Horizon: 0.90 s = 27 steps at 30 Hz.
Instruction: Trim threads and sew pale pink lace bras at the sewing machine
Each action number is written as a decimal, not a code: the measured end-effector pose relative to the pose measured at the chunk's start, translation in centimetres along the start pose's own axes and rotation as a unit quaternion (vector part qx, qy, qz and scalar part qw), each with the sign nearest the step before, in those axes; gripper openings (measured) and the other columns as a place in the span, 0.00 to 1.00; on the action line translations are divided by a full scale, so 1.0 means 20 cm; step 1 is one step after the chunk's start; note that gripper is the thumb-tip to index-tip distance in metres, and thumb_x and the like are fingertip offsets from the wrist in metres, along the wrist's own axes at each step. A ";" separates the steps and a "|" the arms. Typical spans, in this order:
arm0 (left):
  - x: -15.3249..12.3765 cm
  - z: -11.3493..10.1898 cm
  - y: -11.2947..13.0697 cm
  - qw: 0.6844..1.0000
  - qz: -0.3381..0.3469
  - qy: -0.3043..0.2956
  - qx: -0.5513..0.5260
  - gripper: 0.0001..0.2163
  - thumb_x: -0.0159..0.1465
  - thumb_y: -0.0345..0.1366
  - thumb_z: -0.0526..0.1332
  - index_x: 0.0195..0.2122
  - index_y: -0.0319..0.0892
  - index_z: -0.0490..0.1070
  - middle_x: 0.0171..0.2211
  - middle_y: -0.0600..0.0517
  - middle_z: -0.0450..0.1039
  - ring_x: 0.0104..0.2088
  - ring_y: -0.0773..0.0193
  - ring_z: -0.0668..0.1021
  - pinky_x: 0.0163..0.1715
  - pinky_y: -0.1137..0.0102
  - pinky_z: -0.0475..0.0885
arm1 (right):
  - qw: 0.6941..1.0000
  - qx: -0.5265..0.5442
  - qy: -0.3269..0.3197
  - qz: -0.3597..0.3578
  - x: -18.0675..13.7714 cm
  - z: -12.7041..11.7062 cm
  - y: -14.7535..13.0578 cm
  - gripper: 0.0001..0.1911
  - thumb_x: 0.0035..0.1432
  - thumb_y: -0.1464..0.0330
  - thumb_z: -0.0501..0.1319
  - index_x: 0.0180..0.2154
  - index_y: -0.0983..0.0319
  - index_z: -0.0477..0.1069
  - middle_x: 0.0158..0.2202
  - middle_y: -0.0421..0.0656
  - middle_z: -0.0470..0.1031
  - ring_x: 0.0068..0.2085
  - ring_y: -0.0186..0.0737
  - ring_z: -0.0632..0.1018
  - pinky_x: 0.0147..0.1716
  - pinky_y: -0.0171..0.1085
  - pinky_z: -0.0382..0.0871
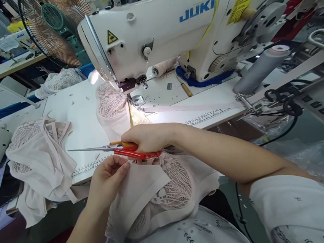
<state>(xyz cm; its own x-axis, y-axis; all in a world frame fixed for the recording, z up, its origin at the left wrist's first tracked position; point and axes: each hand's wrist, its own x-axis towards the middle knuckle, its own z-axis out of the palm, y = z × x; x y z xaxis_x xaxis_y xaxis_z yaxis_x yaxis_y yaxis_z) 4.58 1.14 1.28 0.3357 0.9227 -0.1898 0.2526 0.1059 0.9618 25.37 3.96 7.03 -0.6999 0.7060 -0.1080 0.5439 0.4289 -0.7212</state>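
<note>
My right hand (152,137) is closed around the handles of red-and-orange scissors (120,150), whose long blades point left over the table edge. Just below them, my left hand (108,178) pinches the upper edge of a pale pink bra (144,180) between thumb and fingers. The bra, with lace cups and wide plain bands, lies across my lap. Another pale pink lace piece (113,107) sits by the needle area of the white sewing machine (153,27). My right hand hides part of the scissor handles.
On the left, a pile of pale pink lace garments (42,148) hangs over the table edge. A wooden-handled tool (187,89) lies on the machine bed. A grey thread cone (261,68) is at right. A large fan (58,24) stands behind.
</note>
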 end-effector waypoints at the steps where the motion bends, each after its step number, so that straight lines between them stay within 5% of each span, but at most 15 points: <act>1: 0.00 0.00 0.00 1.000 0.003 -0.007 -0.005 0.09 0.55 0.42 0.67 0.29 0.41 0.72 0.27 0.53 0.73 0.28 0.67 0.73 0.27 0.75 0.67 | 1.000 -0.017 0.002 0.001 0.00 0.00 0.00 0.10 0.51 0.72 0.58 0.25 0.61 0.56 0.24 0.37 0.66 0.25 0.31 0.65 0.23 0.32 0.55; 14: 0.00 0.02 0.04 1.000 -0.011 0.006 0.015 0.14 0.51 0.45 0.69 0.33 0.40 0.75 0.29 0.51 0.75 0.33 0.60 0.76 0.34 0.69 0.71 | 0.999 -0.037 0.002 -0.004 0.01 0.02 -0.02 0.12 0.50 0.73 0.59 0.24 0.60 0.53 0.24 0.37 0.63 0.25 0.32 0.64 0.23 0.33 0.55; 21: -0.01 -0.02 -0.03 0.991 -0.098 -0.077 -0.045 0.15 0.55 0.49 0.65 0.32 0.41 0.76 0.23 0.52 0.73 0.23 0.64 0.72 0.25 0.71 0.68 | 1.000 -0.004 0.022 -0.022 0.02 0.05 -0.01 0.11 0.49 0.73 0.58 0.25 0.60 0.54 0.25 0.37 0.64 0.26 0.33 0.63 0.24 0.33 0.54; 27: -0.04 -0.02 -0.04 0.996 -0.062 0.010 -0.065 0.14 0.54 0.47 0.66 0.25 0.39 0.75 0.21 0.55 0.69 0.23 0.69 0.68 0.23 0.76 0.62 | 0.970 0.160 0.177 0.042 -0.04 0.19 0.02 0.13 0.50 0.70 0.61 0.28 0.59 0.54 0.25 0.35 0.63 0.26 0.33 0.65 0.24 0.32 0.57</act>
<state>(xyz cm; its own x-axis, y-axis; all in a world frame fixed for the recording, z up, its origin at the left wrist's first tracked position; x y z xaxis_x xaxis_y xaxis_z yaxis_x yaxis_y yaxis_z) 3.72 0.42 0.81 0.2906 0.9069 -0.3050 0.1708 0.2645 0.9492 24.34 1.48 4.20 -0.4254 0.9046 0.0263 0.3810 0.2054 -0.9015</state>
